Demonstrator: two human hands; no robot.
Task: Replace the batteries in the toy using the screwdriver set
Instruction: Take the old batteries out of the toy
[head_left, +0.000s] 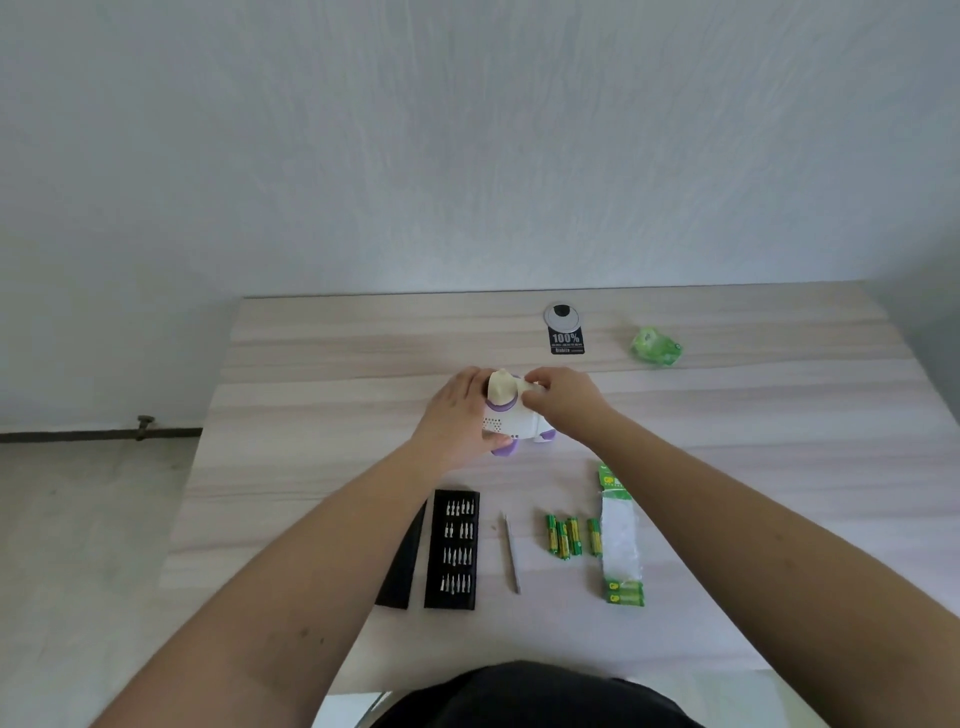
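A white and purple toy (511, 418) stands in the middle of the wooden table (322, 364). My left hand (460, 418) holds its left side, thumb curled under near a purple foot. My right hand (558, 397) grips the toy's upper right part. Nearer to me lies the black screwdriver bit tray (452, 548) with several bits, its black lid (402, 561) to its left. A thin metal screwdriver handle (511, 553) lies right of the tray. Several loose green batteries (570, 536) lie beside a torn battery pack (619, 540).
A crumpled green wrapper (655, 347) lies at the far right of the table. A round cable grommet (561, 316) with a black sticker (567, 343) sits near the back edge. The wall stands just behind the table; floor shows at the left.
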